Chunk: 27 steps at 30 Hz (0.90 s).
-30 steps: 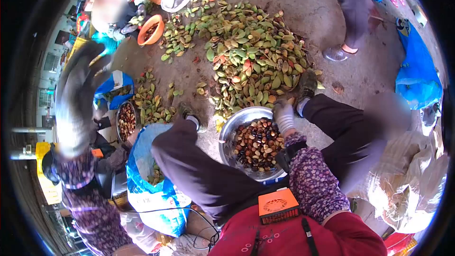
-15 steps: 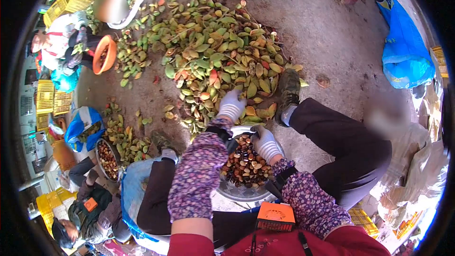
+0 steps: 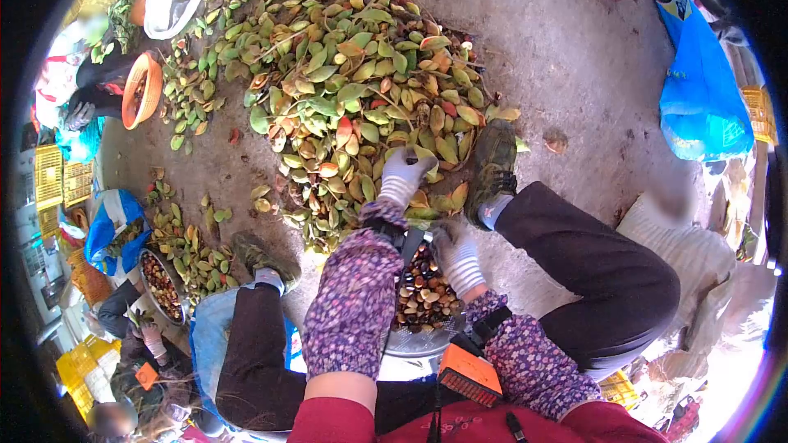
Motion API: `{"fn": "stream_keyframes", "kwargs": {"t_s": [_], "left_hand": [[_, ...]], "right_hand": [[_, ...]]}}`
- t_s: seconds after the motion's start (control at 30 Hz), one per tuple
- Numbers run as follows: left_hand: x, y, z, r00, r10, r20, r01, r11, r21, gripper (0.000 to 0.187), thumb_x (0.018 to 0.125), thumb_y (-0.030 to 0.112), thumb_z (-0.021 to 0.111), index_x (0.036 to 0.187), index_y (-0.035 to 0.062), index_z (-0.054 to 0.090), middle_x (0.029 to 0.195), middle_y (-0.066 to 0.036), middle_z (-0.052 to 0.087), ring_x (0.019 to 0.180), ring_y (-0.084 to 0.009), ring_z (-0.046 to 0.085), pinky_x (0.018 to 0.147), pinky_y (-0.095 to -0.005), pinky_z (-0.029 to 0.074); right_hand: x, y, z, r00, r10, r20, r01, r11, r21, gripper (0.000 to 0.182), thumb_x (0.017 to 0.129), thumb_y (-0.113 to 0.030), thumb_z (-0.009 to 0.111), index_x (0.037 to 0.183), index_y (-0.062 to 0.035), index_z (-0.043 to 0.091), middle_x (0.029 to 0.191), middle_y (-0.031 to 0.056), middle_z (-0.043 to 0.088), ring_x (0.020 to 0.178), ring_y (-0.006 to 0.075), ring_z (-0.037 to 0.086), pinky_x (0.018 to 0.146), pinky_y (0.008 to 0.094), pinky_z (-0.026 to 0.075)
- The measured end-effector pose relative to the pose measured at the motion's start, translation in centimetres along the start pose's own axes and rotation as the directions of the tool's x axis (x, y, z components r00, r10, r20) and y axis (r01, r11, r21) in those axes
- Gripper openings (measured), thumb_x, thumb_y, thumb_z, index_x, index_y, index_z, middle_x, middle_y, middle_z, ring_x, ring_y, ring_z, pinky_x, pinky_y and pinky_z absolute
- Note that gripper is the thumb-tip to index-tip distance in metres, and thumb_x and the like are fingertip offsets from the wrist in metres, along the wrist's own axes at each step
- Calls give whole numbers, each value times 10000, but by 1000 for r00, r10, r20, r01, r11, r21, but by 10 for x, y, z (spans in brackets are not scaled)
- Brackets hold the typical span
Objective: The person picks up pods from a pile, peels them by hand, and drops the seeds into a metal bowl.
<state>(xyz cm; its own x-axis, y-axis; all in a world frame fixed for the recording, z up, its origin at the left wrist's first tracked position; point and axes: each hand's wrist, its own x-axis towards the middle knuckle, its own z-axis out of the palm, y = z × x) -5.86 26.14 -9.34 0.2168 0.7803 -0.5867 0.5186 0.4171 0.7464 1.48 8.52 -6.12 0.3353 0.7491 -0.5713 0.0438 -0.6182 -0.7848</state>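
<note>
My left hand [image 3: 404, 176], in a striped white glove, reaches to the near edge of a heap of green and reddish pods [image 3: 361, 86]. Its fingers curl inward among the pods; what they hold is hidden. My right hand [image 3: 460, 256], gloved too, hovers over the right rim of a metal colander [image 3: 423, 343], its dark fingertips blurred. Glossy brown and black seeds [image 3: 427, 291] fill the colander, which sits between my legs. My left forearm crosses part of it.
An orange box [image 3: 470, 375] hangs at my chest. Blue sacks [image 3: 698, 98] lie at right. Co-workers sit along the left, near an orange basket [image 3: 143, 90], a bowl of seeds [image 3: 162, 285] and yellow crates [image 3: 86, 369]. My shoe [image 3: 495, 166] stands beside the heap.
The view has shifted a little, so the people at left sit nearer the edge. My left hand has curled its fingers at the heap. My right hand has moved slightly over the colander.
</note>
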Motion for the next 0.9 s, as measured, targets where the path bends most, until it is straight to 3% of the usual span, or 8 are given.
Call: {"fn": "stream_keyframes", "kwargs": {"t_s": [0.07, 0.1, 0.13, 0.3, 0.4, 0.6, 0.7, 0.9], "left_hand": [[-26, -2, -8, 980, 10, 198, 107, 813, -573, 313, 794, 145, 627, 1028, -47, 545, 895, -111, 623, 754, -185, 634, 614, -273, 521], [-46, 3, -13, 964, 74, 254, 150, 640, -754, 251, 811, 91, 603, 1017, -34, 531, 875, -104, 614, 721, -177, 628, 562, -252, 516], [-59, 2, -13, 953, 131, 274, 141, 606, -783, 269, 806, 85, 577, 1040, -33, 520, 926, -109, 604, 783, -196, 622, 648, -272, 514], [-113, -7, -4, 945, 266, 191, -41, 676, -736, 412, 775, 67, 571, 1160, -29, 461, 1022, -125, 588, 905, -218, 595, 772, -321, 501], [-144, 14, -8, 964, 260, 62, -108, 591, -799, 389, 822, 114, 573, 1161, -34, 454, 993, -117, 590, 835, -200, 605, 748, -323, 515], [-204, 49, -28, 977, 155, -144, -174, 976, -134, 326, 892, 207, 541, 1086, -54, 521, 812, -99, 615, 671, -118, 569, 591, -247, 471], [-232, 46, -22, 868, 392, -305, -291, 899, 326, 325, 901, 227, 506, 1126, -9, 511, 887, -202, 637, 768, -326, 626, 668, -376, 488], [-266, 42, -13, 802, 427, -418, -328, 899, 289, 277, 936, 214, 430, 960, -26, 566, 810, -233, 611, 759, -398, 600, 659, -412, 472]], "right_hand": [[0, -26, -8, 987, -139, -84, 132, 988, -85, 246, 870, -168, 514, 1013, 16, 595, 923, 176, 626, 815, 308, 609, 754, 352, 465], [0, -37, -11, 997, 11, -75, 5, 980, 200, 255, 884, -195, 526, 1011, 15, 592, 897, 128, 615, 790, 245, 583, 729, 325, 460], [0, -43, -14, 989, 149, -25, -121, 879, 462, 267, 899, -223, 538, 1009, 15, 590, 870, 80, 603, 765, 182, 558, 704, 298, 455], [-5, -52, -13, 1000, 11, 19, -21, 717, 697, 364, 899, -369, 554, 1007, -22, 583, 681, 1, 560, 445, 69, 461, 387, 198, 356], [-24, -83, -27, 996, 10, 93, -62, 819, 571, 417, 849, -395, 623, 1007, -12, 581, 693, -14, 560, 479, 50, 448, 410, 192, 349], [-39, -92, -25, 976, -154, 151, 41, 820, 572, 419, 851, -387, 622, 918, 23, 569, 741, 37, 583, 637, 90, 519, 557, 232, 443], [-49, -92, -8, 964, -227, 135, 114, 819, 562, 424, 861, -413, 597, 868, 8, 545, 719, 50, 580, 629, 125, 521, 563, 261, 438], [-70, -94, 6, 894, -448, 20, 425, 861, 281, 445, 874, -432, 552, 822, 7, 505, 622, 192, 508, 557, 248, 495, 542, 365, 408]]}}
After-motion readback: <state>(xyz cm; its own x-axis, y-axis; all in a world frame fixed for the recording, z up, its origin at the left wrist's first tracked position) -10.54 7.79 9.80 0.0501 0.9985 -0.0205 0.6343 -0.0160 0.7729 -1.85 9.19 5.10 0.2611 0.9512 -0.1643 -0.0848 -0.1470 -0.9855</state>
